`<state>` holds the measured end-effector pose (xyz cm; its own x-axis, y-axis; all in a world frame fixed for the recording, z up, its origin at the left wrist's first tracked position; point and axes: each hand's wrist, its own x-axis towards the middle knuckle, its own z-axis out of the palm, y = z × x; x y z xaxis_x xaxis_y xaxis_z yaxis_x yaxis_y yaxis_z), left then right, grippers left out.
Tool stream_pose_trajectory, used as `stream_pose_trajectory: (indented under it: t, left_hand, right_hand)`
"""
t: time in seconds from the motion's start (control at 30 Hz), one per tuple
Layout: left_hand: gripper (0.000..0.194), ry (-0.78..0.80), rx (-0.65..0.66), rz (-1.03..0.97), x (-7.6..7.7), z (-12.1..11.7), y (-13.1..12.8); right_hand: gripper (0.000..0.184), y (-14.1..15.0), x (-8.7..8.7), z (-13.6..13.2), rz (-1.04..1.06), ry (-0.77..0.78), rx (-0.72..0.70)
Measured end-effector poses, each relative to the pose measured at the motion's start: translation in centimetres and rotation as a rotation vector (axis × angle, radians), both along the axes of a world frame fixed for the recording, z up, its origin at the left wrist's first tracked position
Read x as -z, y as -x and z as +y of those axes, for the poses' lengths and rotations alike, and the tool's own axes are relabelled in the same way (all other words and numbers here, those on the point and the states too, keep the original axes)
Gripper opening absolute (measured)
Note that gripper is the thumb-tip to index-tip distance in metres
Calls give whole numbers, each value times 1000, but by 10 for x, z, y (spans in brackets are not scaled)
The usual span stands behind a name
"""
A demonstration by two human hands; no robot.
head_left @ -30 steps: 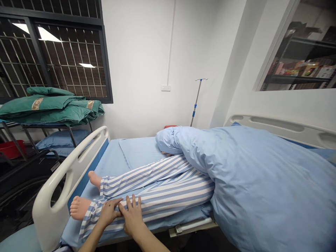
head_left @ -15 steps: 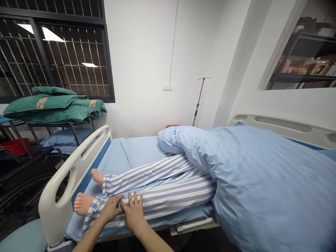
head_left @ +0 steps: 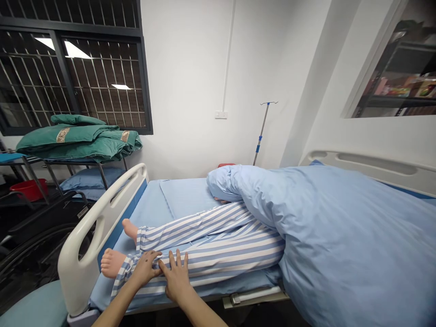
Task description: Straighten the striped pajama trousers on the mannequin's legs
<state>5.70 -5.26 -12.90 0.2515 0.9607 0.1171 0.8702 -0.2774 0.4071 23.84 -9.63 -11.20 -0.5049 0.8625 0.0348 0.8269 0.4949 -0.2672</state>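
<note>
Two legs in blue-and-white striped trousers [head_left: 235, 255] lie stretched out on the bed's light blue sheet [head_left: 185, 195]. My left hand [head_left: 146, 269] rests on the nearer shin, above the trouser cuff, with its fingers laid out over the cloth. Just to its right, my right hand [head_left: 177, 276] lies on the same leg with fingers spread. The tips of the two hands come close together; neither grasps anything visible. The nearer bare foot [head_left: 112, 263] and the farther bare foot [head_left: 130, 230] point toward the footboard. A light blue quilt [head_left: 327, 222] hides the upper body.
At the left stands the white footboard [head_left: 76, 254], with a wheelchair [head_left: 37, 231] beyond it. Green folded bedding [head_left: 78, 138] lies on a rack under the window. An IV pole [head_left: 262, 131] rises behind the bed. A headboard [head_left: 371, 163] closes the right end.
The whole view has shifted slightly, so the scene sits a little farther right. Both hands stay on the nearer leg, in nearly the same pose.
</note>
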Motion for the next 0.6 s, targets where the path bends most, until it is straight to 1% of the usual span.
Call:
stream_pose_trajectory:
  t: [0.13,0.23,0.47,0.6]
  left_hand:
    - [49,-12,4,-20,5,0,5]
    - [50,-20,11,-26,4,-1,8]
    - [50,-4,21,-36,-8,1,3]
    - [46,10,21,-78,-13,4,-7]
  right_hand:
    - [66,-3,2,-1,41,-29,-13]
    - [67,-3,3,-1,61,-45,-19]
    - [70,-6,3,-1,86,-41,-22]
    - [68,-15,2,-1,120,-81,38]
